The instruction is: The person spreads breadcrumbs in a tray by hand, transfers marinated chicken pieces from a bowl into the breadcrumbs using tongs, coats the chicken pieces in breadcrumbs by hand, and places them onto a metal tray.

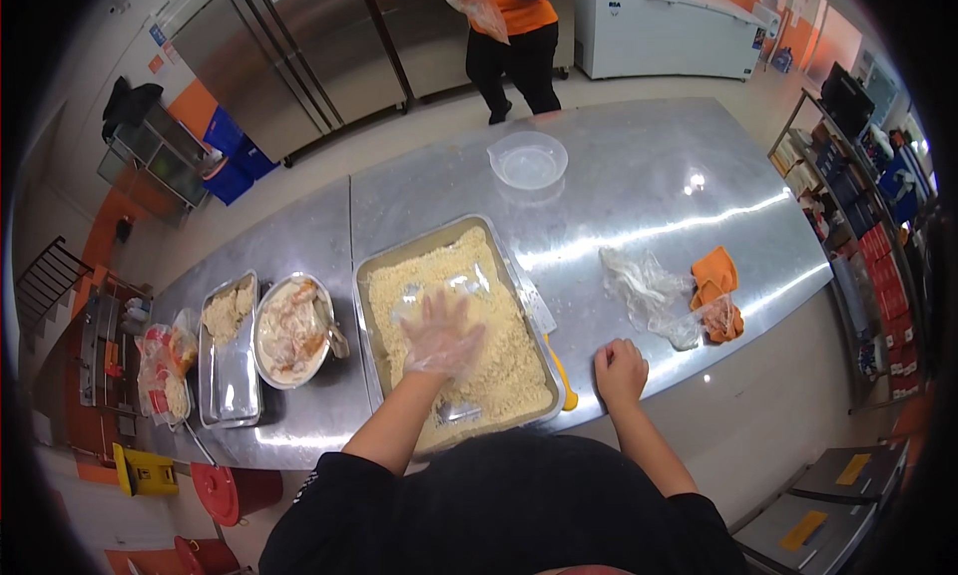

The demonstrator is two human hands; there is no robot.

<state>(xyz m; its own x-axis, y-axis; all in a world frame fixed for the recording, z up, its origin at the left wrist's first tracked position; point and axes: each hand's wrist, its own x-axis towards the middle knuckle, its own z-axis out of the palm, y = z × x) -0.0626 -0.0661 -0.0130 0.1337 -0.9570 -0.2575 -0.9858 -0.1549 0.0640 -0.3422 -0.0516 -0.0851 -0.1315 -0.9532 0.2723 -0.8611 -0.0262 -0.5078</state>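
My left hand (443, 334), in a clear plastic glove, lies spread flat on pale breading crumbs (509, 365) in a large metal tray (556, 395). My bare right hand (623, 369) rests with curled fingers at the table's near edge, right of the tray. A yellow-handled tool (563, 377) lies between the tray and that hand. Left of the tray stands a metal bowl (293, 332) of raw, batter-coated meat pieces. Beside it, a smaller metal tray (232, 388) holds crumb-coated pieces at its far end.
Crumpled clear plastic (644, 287) and orange cloths (715, 272) lie on the steel table (658, 156) at right. A clear plastic bowl (528, 160) stands farther back. Bagged items (161, 369) sit far left. Another person (516, 29) stands beyond the table, holding a bag.
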